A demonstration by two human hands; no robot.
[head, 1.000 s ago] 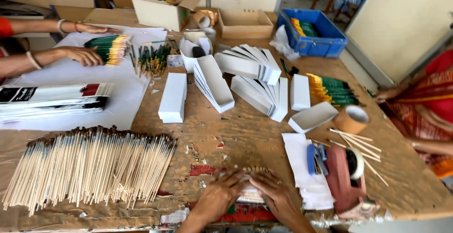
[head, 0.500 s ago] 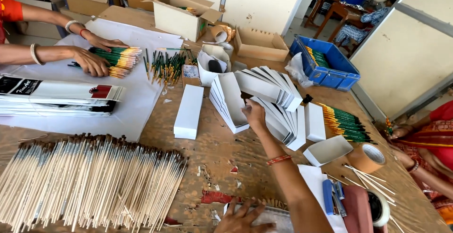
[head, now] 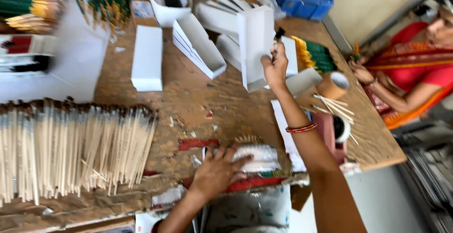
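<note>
Over the tabletop my right hand has its grip clenched on one flat white box, lifted off the stack. My left hand rests, fingers spread, on the bundle at the near edge. Packing looks barely begun: many loose sticks lie unboxed.

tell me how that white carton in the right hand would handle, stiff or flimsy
The white carton, pinched at one edge by the right hand, holds its shape, so probably fairly stiff. It looks like thin, empty card: likely light and easily crushed.
</note>
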